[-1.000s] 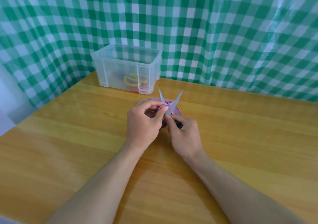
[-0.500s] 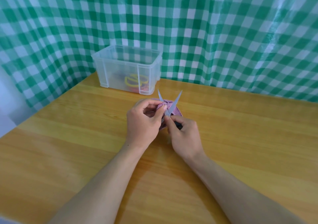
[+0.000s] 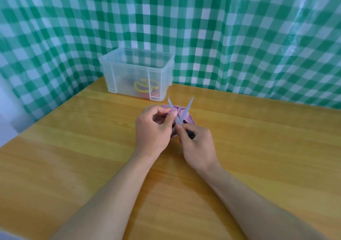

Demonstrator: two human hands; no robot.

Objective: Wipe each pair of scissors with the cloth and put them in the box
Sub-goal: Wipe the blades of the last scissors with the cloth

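The scissors (image 3: 186,109) are upright at the middle of my view, just above the table (image 3: 73,147), blades spread in a V with tips at 11 and 1 o'clock. They look thin, pale and sharp-pointed; the dark handle mostly hides in my right hand (image 3: 198,145), whose fingers curl tightly round it. My left hand (image 3: 153,129) pinches the purple cloth (image 3: 188,118) against the left blade near the pivot, thumb and fingertips closed on the bunched fabric.

I judge this to be the wiping step. The next move calls for drawing the cloth along each blade away from the edge, then closing the blades. The clear box (image 3: 136,72) waits at 11 o'clock, near the hands, with yellow and red handles (image 3: 142,87) already inside.
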